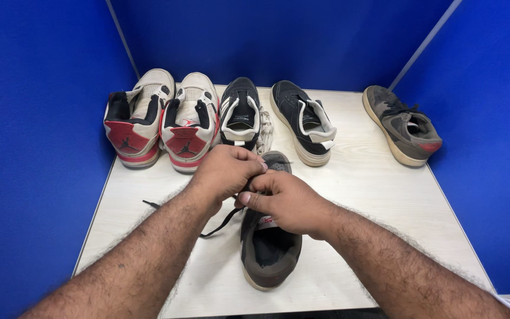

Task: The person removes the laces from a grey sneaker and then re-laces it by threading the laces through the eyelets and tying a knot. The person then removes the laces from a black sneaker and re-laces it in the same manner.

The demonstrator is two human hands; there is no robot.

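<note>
Both hands meet over the brown shoe (268, 254) near the table (385, 201) front. Left hand (224, 172) fingers pinch its black lace (219, 223); right hand (287, 202) fingers curl shut on the tongue. A hard tug could slip the lace out. Behind: two red-and-white shoes (160, 121), two black shoes (270, 115), one brown shoe (402, 125).

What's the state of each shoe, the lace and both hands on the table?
Grey sneaker: on the table, heel toward the camera, lace undone.
Black lace: loose, one end trailing left over the table.
Left hand: pinching the lace over the sneaker.
Right hand: gripping at the tongue.
Red-and-white high-tops: paired, upright.
Black sneakers: upright, untouched.
Second grey sneaker: apart at right, laced.
</note>
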